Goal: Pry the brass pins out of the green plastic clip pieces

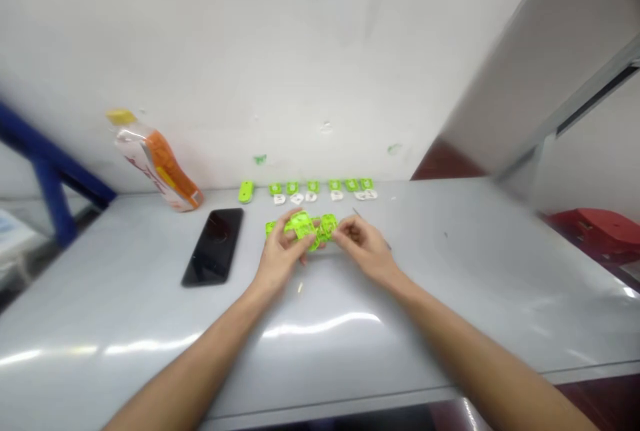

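Observation:
My left hand [280, 248] is closed around a lime-green plastic part [303, 224], holding it just above the table. A second openwork green section [327, 226] juts out on its right; I cannot tell if the two are joined. At that section's right edge my right hand [365, 244] has its fingertips pinched together. What sits between them, if anything, is too small to make out. Another bit of green plastic [270, 227] shows behind my left hand. A thin dark rod [356, 212] lies partly hidden behind my right hand.
Along the wall stand several small green pieces [313, 186] with white pieces [297, 198] before them, and a rounded green block [246, 192]. Left are a black phone [214, 247] and a yellow-capped bottle [160, 164]. A tiny pale piece [300, 287] lies on the grey table [480, 271].

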A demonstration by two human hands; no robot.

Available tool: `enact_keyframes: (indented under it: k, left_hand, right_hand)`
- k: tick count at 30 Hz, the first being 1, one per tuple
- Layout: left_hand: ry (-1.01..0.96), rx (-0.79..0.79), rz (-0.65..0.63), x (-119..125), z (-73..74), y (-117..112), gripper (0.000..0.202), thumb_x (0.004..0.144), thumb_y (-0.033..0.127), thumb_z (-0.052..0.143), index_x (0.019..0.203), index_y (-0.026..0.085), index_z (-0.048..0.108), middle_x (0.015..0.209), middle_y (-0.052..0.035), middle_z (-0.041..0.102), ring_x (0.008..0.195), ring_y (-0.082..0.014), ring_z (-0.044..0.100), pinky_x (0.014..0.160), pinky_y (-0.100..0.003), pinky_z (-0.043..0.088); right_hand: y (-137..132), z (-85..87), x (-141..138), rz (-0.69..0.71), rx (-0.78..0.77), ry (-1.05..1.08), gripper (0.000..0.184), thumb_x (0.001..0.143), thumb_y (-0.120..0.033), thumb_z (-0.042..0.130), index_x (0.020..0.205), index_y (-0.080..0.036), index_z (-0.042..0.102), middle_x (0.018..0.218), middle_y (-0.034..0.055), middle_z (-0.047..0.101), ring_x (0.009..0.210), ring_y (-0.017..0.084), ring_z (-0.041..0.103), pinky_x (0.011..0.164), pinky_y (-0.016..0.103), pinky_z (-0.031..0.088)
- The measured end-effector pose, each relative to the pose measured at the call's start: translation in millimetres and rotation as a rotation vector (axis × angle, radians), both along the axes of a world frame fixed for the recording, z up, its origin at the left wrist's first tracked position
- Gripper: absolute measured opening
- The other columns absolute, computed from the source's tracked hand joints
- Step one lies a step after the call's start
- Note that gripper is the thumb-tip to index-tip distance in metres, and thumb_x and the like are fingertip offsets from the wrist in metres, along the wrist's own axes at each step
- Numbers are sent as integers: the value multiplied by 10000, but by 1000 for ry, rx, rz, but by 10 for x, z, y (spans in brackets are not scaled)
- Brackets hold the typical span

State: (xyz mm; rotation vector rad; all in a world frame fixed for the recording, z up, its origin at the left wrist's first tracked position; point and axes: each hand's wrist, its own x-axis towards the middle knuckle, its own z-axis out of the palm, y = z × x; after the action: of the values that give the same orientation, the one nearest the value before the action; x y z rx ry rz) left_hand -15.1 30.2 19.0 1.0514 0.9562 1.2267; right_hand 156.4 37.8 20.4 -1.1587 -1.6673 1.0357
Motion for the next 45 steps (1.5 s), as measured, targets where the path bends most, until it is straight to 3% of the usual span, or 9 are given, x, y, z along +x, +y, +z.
enact_keyframes:
  k: [4, 9, 14, 19, 23, 29, 33, 40, 45]
  left_hand:
    - [-35, 5, 162, -85, 8, 82, 619, 728, 283, 695, 1276, 251, 408, 1161, -125, 625, 755, -177, 677, 458, -170, 383]
    - [3, 21, 172, -79, -9, 75, 620, 723, 288, 689, 1279, 245, 417, 1133, -118, 637, 743, -178, 674, 455, -178, 385]
    - [52, 42, 128, -42, -42, 59, 590, 759, 285, 659, 1284, 241, 393, 1113, -110, 642, 748, -174, 663, 461, -184, 396]
    - [129, 25, 82, -38, -48, 52, 598, 772, 275, 649, 1302, 222, 376, 1112, -116, 637, 758, -174, 667, 482, -185, 407]
    - [180, 15, 33, -36, -87, 41, 638, 766, 305, 655, 1329, 228, 364, 1045, -96, 646, 715, -161, 656, 479, -189, 416]
    - [206, 5, -165, 43, -96, -65, 692, 785, 306, 636, 1392, 269, 307, 834, -20, 596, 695, -143, 615, 512, -198, 423]
    - [216, 26, -259, 94, -49, -132, 666, 799, 285, 612, 1397, 246, 322, 729, 14, 536, 683, -135, 581, 588, -225, 445]
    - [288, 76, -261, 97, -46, -146, 653, 819, 281, 585, 1409, 221, 311, 650, 49, 443, 599, -106, 483, 631, -244, 432]
    - [295, 98, -267, 102, -71, -149, 630, 823, 282, 573, 1401, 220, 329, 714, 18, 522, 650, -124, 525, 658, -258, 445]
  right_hand:
    - [-152, -91, -144, 238, 131, -404, 170, 794, -373, 629, 846, -212, 641, 837, 22, 633, 806, 172, 565, 726, 307, 424]
    - [-253, -207, -314, 209, 186, -559, 211, 723, -369, 714, 859, -220, 652, 888, 13, 652, 900, 189, 556, 813, 349, 370]
    - [-246, -234, -361, 210, 151, -543, 108, 726, -308, 715, 789, -240, 660, 792, -26, 650, 851, 172, 550, 806, 357, 343]
    - [-239, -155, -289, 330, 107, -416, 31, 737, -217, 688, 738, -213, 657, 782, -11, 668, 821, 170, 573, 811, 353, 374]
    - [-174, 27, -117, 460, -91, -206, 72, 784, -264, 621, 777, -203, 659, 752, -2, 661, 686, 144, 583, 631, 276, 435]
    - [-25, 167, 53, 34, 38, -63, 143, 833, -301, 544, 814, -185, 627, 809, 20, 645, 746, 147, 573, 676, 283, 443]
    - [-20, 136, 42, 69, 2, -123, 150, 839, -286, 513, 800, -176, 608, 764, 14, 629, 694, 137, 560, 623, 271, 442]
    - [-63, 119, 31, 82, 35, -217, 116, 842, -248, 507, 802, -190, 600, 780, 10, 640, 714, 144, 570, 643, 278, 437]
    - [-75, 116, 28, 86, 79, -304, 108, 842, -227, 501, 807, -191, 596, 788, 16, 645, 738, 158, 593, 674, 294, 446]
